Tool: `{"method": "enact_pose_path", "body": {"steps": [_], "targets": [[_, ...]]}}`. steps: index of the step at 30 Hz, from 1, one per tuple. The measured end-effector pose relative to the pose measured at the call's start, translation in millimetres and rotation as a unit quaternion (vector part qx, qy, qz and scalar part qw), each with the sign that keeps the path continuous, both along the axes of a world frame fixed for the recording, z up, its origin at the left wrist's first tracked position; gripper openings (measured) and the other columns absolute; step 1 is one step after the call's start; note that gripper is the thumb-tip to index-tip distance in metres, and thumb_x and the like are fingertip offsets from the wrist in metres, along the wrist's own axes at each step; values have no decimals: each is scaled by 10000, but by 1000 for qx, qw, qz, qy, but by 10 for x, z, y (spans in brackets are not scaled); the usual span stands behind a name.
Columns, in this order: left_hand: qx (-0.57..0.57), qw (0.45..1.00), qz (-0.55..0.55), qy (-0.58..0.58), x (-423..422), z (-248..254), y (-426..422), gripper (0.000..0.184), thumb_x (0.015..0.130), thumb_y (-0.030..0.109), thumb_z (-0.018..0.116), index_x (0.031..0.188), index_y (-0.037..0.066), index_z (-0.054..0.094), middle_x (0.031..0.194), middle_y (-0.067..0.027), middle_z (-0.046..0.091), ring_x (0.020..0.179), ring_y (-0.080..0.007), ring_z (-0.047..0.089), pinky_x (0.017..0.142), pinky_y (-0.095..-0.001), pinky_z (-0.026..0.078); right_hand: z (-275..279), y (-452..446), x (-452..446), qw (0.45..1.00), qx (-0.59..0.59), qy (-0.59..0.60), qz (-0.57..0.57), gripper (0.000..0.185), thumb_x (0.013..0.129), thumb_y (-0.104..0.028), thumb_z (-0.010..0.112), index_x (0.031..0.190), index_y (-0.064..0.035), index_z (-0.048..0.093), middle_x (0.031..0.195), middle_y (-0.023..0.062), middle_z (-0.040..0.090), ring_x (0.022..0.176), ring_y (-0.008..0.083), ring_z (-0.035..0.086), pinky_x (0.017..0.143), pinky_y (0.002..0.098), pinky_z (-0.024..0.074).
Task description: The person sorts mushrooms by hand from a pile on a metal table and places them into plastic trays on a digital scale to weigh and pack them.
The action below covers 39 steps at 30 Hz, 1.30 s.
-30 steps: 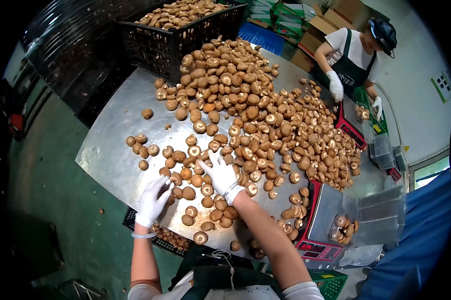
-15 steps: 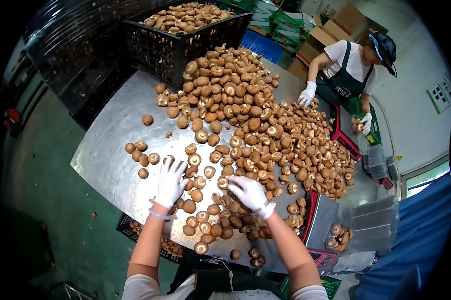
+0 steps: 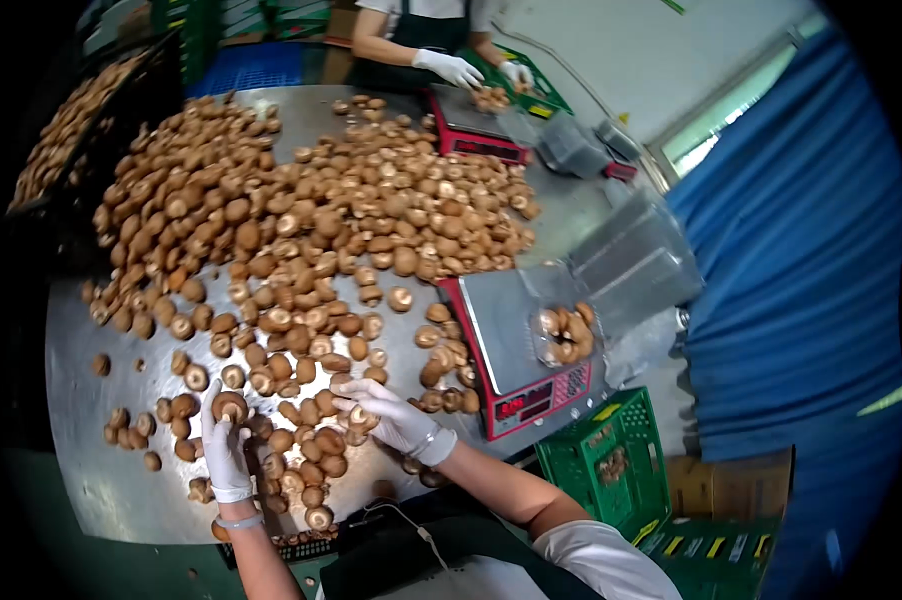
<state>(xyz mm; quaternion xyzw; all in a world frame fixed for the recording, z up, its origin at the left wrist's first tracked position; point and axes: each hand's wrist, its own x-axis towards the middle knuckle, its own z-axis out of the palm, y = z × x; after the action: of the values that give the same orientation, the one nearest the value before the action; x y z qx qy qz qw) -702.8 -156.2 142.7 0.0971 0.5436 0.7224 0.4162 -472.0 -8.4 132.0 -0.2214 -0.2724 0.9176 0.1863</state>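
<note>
My gloved left hand (image 3: 225, 452) holds a brown shiitake mushroom (image 3: 230, 406) between thumb and fingers, above the near part of the metal table (image 3: 91, 450). To its right, my gloved right hand (image 3: 399, 420) is closed on another shiitake mushroom (image 3: 361, 420), with its pale stem side partly showing. Loose mushrooms (image 3: 329, 441) lie between and around both hands. Beyond them spreads a big heap of mushrooms (image 3: 321, 222).
A red-framed scale (image 3: 491, 330) on the right carries a clear tub of mushrooms (image 3: 568, 335); stacked clear tubs (image 3: 636, 250) stand beside it. Green crates (image 3: 616, 465) sit below right. A black crate (image 3: 76, 150) is far left. Across the table, a gloved co-worker (image 3: 446, 68) handles mushrooms at a second scale (image 3: 471, 130).
The head view has swung to the right, so the near scale and blue curtain show more fully. My left hand has taken up a mushroom; my right hand still has one in its fingers.
</note>
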Motion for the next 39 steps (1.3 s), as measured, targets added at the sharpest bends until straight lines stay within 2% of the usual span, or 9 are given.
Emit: {"method": "enact_pose_path", "body": {"steps": [8, 12, 14, 18, 20, 22, 30, 34, 39], "targets": [[118, 965, -175, -155, 1073, 308, 929, 551, 934, 306, 543, 1418, 112, 362, 1266, -45, 521, 1062, -188, 582, 774, -275, 532, 673, 14, 1285, 958, 208, -200, -4, 202, 856, -18, 574, 1050, -31, 520, 1229, 157, 551, 1107, 225, 570, 958, 358, 449], [95, 957, -263, -71, 1862, 518, 1369, 486, 942, 263, 539, 1378, 81, 426, 1275, -52, 535, 1053, -162, 573, 826, -285, 509, 998, 436, 2204, 799, 466, -334, -179, 275, 701, -8, 724, 932, -31, 577, 1168, 128, 598, 1059, 222, 591, 924, 328, 453], [90, 953, -291, 3, 2271, 600, 1611, 452, 952, 216, 528, 1369, 72, 430, 1206, -59, 564, 1009, -113, 560, 816, -240, 480, 1261, 781, 2559, 590, 654, -415, -230, 355, 674, -104, 788, 965, -34, 597, 1161, 143, 604, 1068, 268, 589, 893, 332, 472], [100, 952, -290, 22, 3083, 866, 2041, 454, 906, 137, 592, 1332, 55, 460, 1153, -85, 582, 970, -127, 571, 799, -245, 479, 1421, 1218, 2880, 526, 687, -425, -266, 477, 680, -236, 792, 1079, -46, 611, 1215, 178, 567, 1134, 335, 544, 978, 380, 430], [161, 872, -192, 420, 3363, 654, 2385, 484, 861, 94, 621, 1317, 36, 471, 1227, -160, 554, 1119, -256, 555, 930, -328, 461, 1340, 1324, 2824, 439, 772, -433, -152, 576, 689, -333, 764, 1156, -48, 581, 1259, 171, 537, 1168, 326, 515, 981, 379, 431], [113, 827, -256, 487, 3514, 498, 2570, 449, 852, 50, 589, 1289, 5, 500, 1358, -209, 466, 1259, -351, 453, 1062, -376, 348, 1061, 1471, 2821, 391, 791, -468, -49, 641, 704, -382, 741, 1222, -51, 558, 1294, 154, 518, 1188, 322, 491, 1008, 381, 407], [38, 907, -197, 372, 3570, 477, 2485, 363, 888, 35, 548, 1250, 0, 549, 1253, -179, 576, 1194, -330, 529, 1020, -367, 397, 1202, 1804, 3663, 602, 684, -392, -124, 652, 733, -394, 735, 1263, -64, 543, 1350, 179, 456, 1221, 366, 441, 1020, 431, 380], [-1, 706, -233, 669, 3778, 535, 2664, 392, 866, 90, 558, 1257, 69, 556, 1312, -185, 520, 1290, -390, 399, 1084, -423, 307, 1126, 1842, 3432, 484, 746, -456, -30, 911, 664, -506, 756, 1395, -101, 394, 1411, 206, 373, 1298, 437, 331, 1070, 503, 291], [69, 802, -253, 536, 3621, 587, 2558, 449, 915, 102, 496, 1357, 44, 448, 1391, -207, 436, 1311, -349, 393, 1100, -383, 288, 994, 1935, 3332, 521, 736, -430, -48, 915, 678, -516, 746, 1406, -99, 381, 1426, 235, 339, 1307, 425, 327, 1084, 482, 277]]}}
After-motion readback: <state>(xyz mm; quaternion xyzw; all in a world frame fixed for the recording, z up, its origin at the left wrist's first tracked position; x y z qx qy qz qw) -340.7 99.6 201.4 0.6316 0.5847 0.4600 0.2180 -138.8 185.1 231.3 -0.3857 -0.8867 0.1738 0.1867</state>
